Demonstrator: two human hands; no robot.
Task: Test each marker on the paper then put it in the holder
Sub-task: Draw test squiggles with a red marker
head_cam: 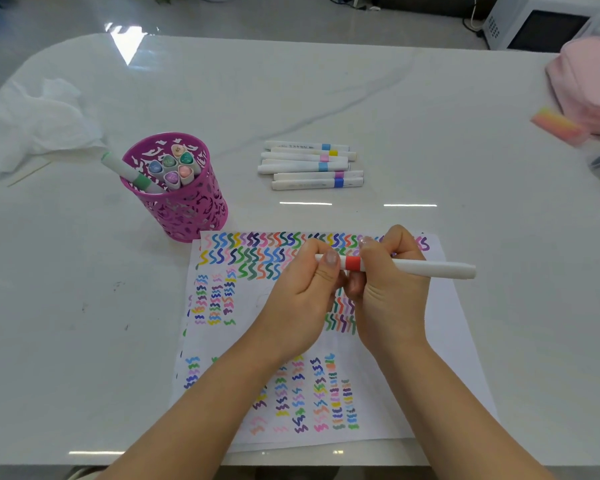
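Note:
A white marker with a red band point(416, 267) lies level above the paper point(430, 358), held by both hands. My left hand point(302, 299) pinches its left end, the cap side. My right hand point(392, 289) grips the barrel just right of the red band. The paper is covered with rows of coloured squiggles. A magenta cut-out holder point(184, 206) stands at the paper's upper left with several capped markers in it, one green-banded marker leaning out to the left. A pile of several white markers point(309, 166) with coloured bands lies beyond the paper.
Crumpled white tissue point(32, 123) lies at the far left beside a thin wooden stick point(28, 174). A pink cloth bundle point(589, 84) and a pink-yellow eraser point(556, 126) sit at the far right. A white microwave point(534, 26) stands past the table's back edge.

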